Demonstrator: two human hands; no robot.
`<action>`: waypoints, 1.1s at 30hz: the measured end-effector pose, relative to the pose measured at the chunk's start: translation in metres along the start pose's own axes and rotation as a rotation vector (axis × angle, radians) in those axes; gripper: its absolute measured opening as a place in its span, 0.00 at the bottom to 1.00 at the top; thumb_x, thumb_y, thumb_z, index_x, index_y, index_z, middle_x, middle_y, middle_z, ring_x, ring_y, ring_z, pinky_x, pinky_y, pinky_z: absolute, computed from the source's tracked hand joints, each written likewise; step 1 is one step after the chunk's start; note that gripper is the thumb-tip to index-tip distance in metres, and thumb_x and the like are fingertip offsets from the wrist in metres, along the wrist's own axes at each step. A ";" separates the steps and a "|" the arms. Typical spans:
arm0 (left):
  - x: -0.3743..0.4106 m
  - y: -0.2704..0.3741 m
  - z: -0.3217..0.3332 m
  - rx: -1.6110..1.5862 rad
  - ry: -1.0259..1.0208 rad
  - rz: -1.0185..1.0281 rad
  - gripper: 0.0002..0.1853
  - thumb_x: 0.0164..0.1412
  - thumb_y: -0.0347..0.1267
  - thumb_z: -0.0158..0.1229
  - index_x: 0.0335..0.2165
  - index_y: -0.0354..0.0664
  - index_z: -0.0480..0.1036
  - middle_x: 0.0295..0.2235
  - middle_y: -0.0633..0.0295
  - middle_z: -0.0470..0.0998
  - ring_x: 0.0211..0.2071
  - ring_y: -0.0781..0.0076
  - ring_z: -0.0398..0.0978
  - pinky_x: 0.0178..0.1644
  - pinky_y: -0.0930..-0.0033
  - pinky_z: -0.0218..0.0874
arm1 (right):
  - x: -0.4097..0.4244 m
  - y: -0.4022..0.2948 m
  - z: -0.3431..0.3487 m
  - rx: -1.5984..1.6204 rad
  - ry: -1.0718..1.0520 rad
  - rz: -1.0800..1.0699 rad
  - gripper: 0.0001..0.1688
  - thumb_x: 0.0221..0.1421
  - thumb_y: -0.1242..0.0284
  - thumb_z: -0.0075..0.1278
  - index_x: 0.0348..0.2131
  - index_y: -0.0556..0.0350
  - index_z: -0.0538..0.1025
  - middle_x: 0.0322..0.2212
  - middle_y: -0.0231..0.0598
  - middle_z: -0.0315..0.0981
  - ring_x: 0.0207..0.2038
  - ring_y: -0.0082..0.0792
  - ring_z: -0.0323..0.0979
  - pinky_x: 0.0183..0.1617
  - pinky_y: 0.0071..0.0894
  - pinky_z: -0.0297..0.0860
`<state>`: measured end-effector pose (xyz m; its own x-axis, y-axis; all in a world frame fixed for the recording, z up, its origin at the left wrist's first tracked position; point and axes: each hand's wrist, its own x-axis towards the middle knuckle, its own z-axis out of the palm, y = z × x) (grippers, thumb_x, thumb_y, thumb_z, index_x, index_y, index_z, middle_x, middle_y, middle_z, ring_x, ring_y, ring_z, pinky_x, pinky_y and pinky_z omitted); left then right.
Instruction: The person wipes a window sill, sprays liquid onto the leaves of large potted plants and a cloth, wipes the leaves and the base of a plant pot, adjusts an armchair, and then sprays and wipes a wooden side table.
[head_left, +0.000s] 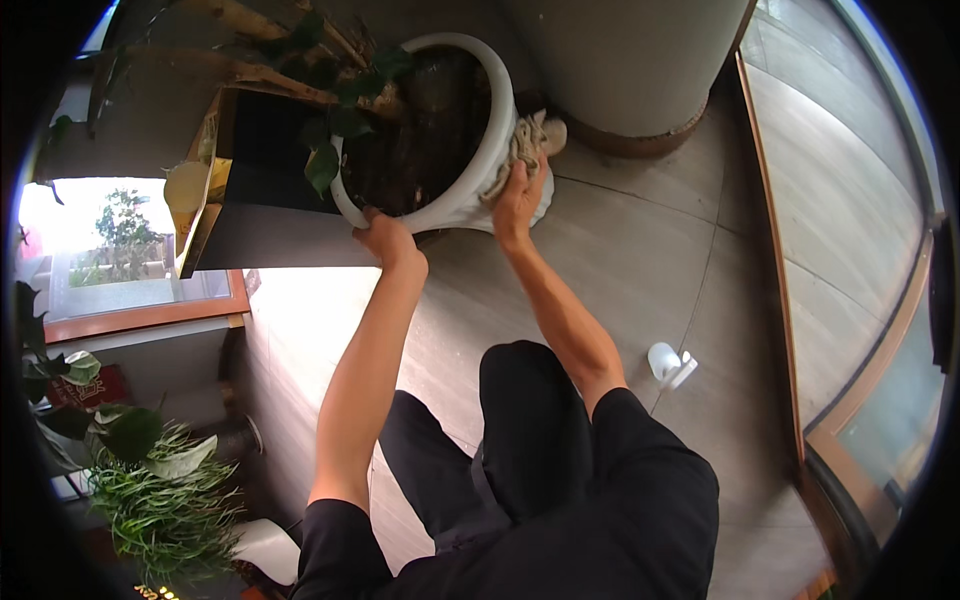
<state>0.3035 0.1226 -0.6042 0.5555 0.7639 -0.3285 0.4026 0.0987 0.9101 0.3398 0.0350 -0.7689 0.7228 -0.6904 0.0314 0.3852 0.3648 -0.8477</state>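
Observation:
A large white plant pot (498, 90) with dark soil and woody stems stands on the tiled floor at the top centre. My left hand (390, 238) grips the near-left part of its rim, with the fingertips partly hidden at the edge. My right hand (519, 196) holds a crumpled beige cloth (529, 142) against the pot's outer right side. Green leaves (324, 166) hang over the left of the rim.
A white spray bottle (664, 361) is on the floor at the right. Behind the pot rises a wide grey column (630, 67). A dark box-like stand (277, 161) adjoins the pot at left. Grassy foliage (169, 495) is at lower left, and a brown-edged glass panel (840, 187) at right.

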 end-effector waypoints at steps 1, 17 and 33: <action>0.001 -0.002 -0.006 0.014 -0.014 -0.007 0.36 0.67 0.42 0.38 0.63 0.35 0.37 0.63 0.45 0.48 0.61 0.51 0.55 0.65 0.60 0.48 | -0.005 -0.035 0.011 0.000 -0.050 -0.025 0.26 0.63 0.66 0.39 0.55 0.67 0.64 0.59 0.54 0.53 0.63 0.51 0.48 0.66 0.42 0.43; 0.013 -0.014 -0.006 -0.096 0.010 0.062 0.30 0.66 0.41 0.43 0.59 0.38 0.49 0.53 0.52 0.61 0.50 0.64 0.65 0.52 0.66 0.59 | -0.030 0.153 -0.106 -0.469 0.037 0.050 0.30 0.64 0.63 0.36 0.58 0.65 0.59 0.61 0.57 0.46 0.63 0.53 0.47 0.66 0.46 0.42; 0.026 -0.006 -0.022 -0.033 -0.361 -0.073 0.40 0.66 0.44 0.44 0.61 0.32 0.34 0.60 0.38 0.52 0.61 0.52 0.54 0.64 0.58 0.46 | -0.080 -0.051 0.018 -0.703 -0.176 -0.770 0.40 0.60 0.69 0.47 0.63 0.61 0.46 0.63 0.68 0.30 0.63 0.75 0.32 0.62 0.72 0.37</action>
<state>0.2995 0.1556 -0.6129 0.7496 0.4805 -0.4552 0.4298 0.1696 0.8869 0.2726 0.0825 -0.7190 0.5199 -0.4606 0.7194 0.3970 -0.6154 -0.6809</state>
